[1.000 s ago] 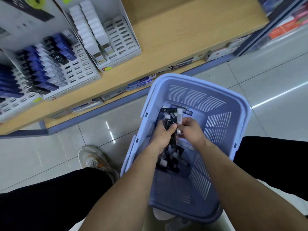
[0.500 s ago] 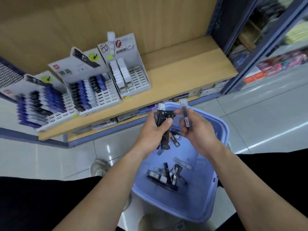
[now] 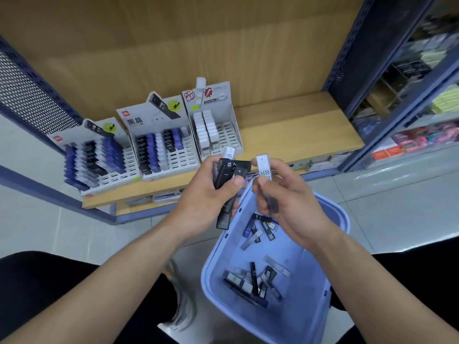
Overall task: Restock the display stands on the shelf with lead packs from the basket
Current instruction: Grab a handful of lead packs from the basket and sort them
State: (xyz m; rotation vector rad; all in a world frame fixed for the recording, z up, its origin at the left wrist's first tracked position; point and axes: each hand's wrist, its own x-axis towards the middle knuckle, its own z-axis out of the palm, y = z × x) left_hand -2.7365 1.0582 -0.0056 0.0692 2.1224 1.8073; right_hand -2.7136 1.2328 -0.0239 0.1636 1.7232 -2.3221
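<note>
Lead packs [image 3: 252, 281]: loose in the basket [image 3: 305, 319]; a black bundle [image 3: 227, 180] and one white-capped HB pack [image 3: 263, 171] held above it
Left hand [image 3: 206, 202]: curled round the bundle
Right hand [image 3: 290, 207]: pinching the single pack
Display stands [image 3: 161, 150]: beyond the basket, on the shelf [image 3: 298, 135]
Risk: the crowded bundle could slip and scatter back into the basket

The white cardboard middle display stand [image 3: 149, 120] bears "黑晶" in black, and the pack pictured on it reads "HB 0.7". The white cardboard right display stand [image 3: 216, 100] carries a round "100" badge. The clear white-capped lead pack [image 3: 264, 173] in the right hand [image 3: 290, 204] reads "HB". The black plastic lead pack [image 3: 227, 171] in the left hand [image 3: 206, 202] reads "B".
</note>
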